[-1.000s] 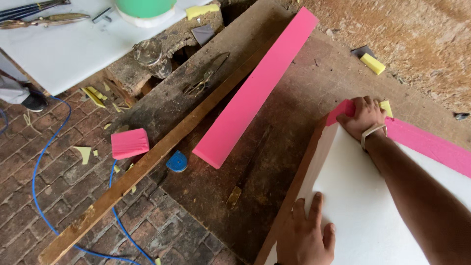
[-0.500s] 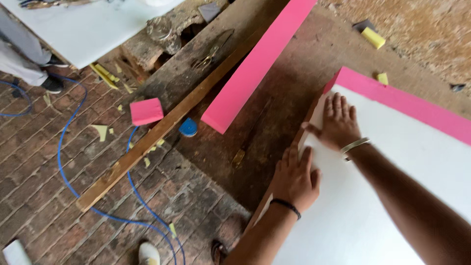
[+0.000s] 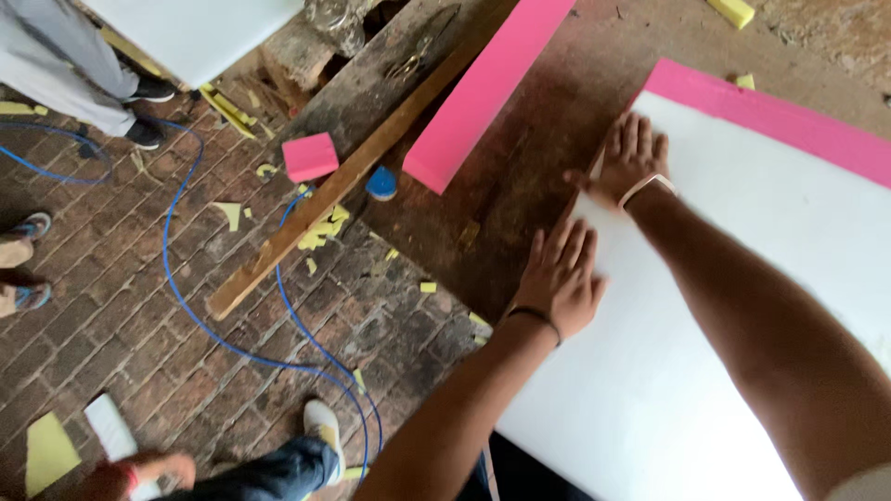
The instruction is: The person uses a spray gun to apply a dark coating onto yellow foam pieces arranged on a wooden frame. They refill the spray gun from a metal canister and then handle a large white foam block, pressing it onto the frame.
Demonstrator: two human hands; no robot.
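A: What are the 2 hands doing right now?

B: Both lie flat and spread, palms down, grasping nothing. The left hand [image 3: 561, 278] presses on the near left edge of the white sheet [image 3: 742, 306], its fingers [image 3: 568, 243] pointing away from the body. The right hand [image 3: 633, 160] rests just beyond it, at the sheet's far left corner, with a pale band on the wrist.

A: So which step would you call this?

B: I'd judge it as smoothing or seating the sheet along that left edge, holding it down against the pink foam slab [image 3: 770, 116] under it. The pink shows only as a band along the sheet's far edge.

A: What would the next move need?

B: Even pressure from both palms, I'd say, and keeping the sheet's edge square to the foam so it doesn't skew.

A: How does the sheet look?

B: Large, plain white, matte and flat, with no wrinkles that I can see. It covers most of the right half of the worn brown table [image 3: 520, 176].

A: Anything else around?

B: A long pink foam strip [image 3: 487, 88] lies diagonally on the table's far left part, well apart from the hands. Off the table's edge, on the brick floor [image 3: 121, 278], are a wooden batten [image 3: 306, 223], a small pink foam block [image 3: 310, 156], yellow scraps and a blue cable [image 3: 200, 320].
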